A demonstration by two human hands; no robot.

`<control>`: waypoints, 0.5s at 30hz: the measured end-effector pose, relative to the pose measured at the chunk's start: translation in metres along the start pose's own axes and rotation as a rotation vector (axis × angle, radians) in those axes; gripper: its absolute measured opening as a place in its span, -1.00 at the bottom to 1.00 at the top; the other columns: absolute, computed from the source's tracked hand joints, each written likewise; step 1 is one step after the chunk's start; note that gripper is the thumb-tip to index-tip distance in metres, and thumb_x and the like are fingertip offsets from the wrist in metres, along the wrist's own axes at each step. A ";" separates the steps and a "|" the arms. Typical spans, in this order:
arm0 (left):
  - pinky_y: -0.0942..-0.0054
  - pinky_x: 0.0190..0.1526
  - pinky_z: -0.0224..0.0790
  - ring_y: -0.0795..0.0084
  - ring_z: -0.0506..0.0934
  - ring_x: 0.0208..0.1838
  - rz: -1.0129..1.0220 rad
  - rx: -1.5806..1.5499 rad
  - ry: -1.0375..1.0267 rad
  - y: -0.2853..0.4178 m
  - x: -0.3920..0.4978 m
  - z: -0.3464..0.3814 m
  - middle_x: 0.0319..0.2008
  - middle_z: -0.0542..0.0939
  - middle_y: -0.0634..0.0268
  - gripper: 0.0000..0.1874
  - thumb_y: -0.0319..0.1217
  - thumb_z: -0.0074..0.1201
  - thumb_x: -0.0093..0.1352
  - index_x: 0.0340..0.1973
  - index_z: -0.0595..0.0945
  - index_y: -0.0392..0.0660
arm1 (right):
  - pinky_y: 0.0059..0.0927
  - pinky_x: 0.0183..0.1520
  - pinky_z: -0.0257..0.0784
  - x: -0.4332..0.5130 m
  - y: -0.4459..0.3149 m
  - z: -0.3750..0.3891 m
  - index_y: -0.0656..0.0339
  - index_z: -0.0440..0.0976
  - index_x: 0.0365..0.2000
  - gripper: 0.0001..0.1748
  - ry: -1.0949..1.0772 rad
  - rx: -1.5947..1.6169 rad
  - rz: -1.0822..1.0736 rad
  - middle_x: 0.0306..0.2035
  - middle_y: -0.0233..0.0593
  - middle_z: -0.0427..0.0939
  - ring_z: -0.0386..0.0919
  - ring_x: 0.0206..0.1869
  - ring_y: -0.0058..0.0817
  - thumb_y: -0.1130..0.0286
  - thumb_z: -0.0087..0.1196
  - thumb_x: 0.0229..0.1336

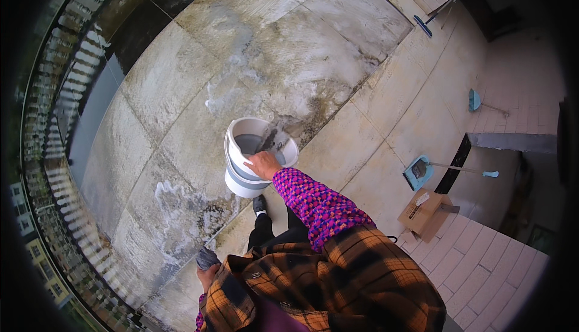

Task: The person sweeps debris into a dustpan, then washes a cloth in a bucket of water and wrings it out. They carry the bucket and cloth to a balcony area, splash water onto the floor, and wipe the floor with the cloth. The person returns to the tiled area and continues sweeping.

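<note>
My right hand [263, 165] grips the near rim of a white and grey plastic bucket [244, 182], which is tilted above the tiled floor. Murky water [275, 136] shows at the bucket's mouth and seems to spill over its far side; motion blurs it. At the lower left, close to my body, my left hand [208, 274] holds a bunched dark grey cloth [207, 258]. Wet, foamy patches [169, 196] lie on the stained tiles left of the bucket, and more foam lies beyond it.
A raised tile edge [332, 117] runs diagonally past my feet. On the right are a blue dustpan [419, 173] with a long handle, a cardboard box [420, 212], a blue broom [473, 100] and a floor squeegee [423, 26]. A white balustrade [77, 78] curves along the left.
</note>
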State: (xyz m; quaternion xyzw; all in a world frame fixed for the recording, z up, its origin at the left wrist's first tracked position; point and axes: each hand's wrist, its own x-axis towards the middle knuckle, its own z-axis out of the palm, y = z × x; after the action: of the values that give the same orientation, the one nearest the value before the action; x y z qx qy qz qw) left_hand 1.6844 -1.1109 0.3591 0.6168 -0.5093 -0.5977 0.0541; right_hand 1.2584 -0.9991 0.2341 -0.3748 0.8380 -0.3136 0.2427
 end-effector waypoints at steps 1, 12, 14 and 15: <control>0.43 -0.37 0.42 0.41 0.56 -0.45 0.000 -0.036 -0.004 -0.001 -0.002 0.004 -0.43 0.61 0.27 -0.63 -0.61 0.16 0.04 -0.20 0.57 -0.26 | -0.02 -0.23 0.46 -0.002 -0.003 0.004 0.19 0.58 -0.53 -0.54 -0.054 -0.050 -0.018 -0.51 -0.01 0.58 0.58 -0.35 -0.02 0.02 -0.03 0.22; 0.38 -0.08 0.47 0.32 0.61 -0.18 -0.061 -0.713 0.220 -0.141 0.004 -0.031 -0.18 0.63 0.16 -0.50 -0.69 0.14 0.06 -0.04 0.52 -0.26 | 0.02 -0.12 0.41 0.022 -0.049 0.030 0.28 0.56 -0.51 -0.50 -0.205 0.243 -0.047 -0.44 0.09 0.57 0.54 -0.25 0.07 0.01 -0.02 0.20; 0.37 -0.10 0.48 0.30 0.61 -0.20 -0.032 -0.525 0.308 -0.153 -0.006 -0.036 -0.18 0.63 0.16 -0.49 -0.68 0.16 0.05 -0.03 0.52 -0.25 | 0.01 -0.13 0.40 0.045 -0.059 0.029 0.28 0.55 -0.53 -0.49 -0.206 0.251 -0.086 -0.44 0.09 0.57 0.54 -0.25 0.07 -0.01 0.00 0.19; 0.36 -0.12 0.49 0.30 0.61 -0.21 0.014 -0.300 0.361 -0.156 -0.013 -0.038 -0.20 0.63 0.16 -0.48 -0.67 0.16 0.04 -0.03 0.52 -0.24 | 0.01 -0.14 0.40 0.059 -0.065 0.028 0.28 0.55 -0.54 -0.48 -0.191 0.244 -0.109 -0.45 0.10 0.56 0.53 -0.26 0.07 -0.02 0.00 0.18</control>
State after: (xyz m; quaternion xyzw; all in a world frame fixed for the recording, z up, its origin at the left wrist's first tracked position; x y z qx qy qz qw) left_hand 1.8055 -1.0477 0.2731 0.6952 -0.4011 -0.5463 0.2394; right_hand 1.2716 -1.0893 0.2511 -0.4155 0.7453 -0.3888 0.3474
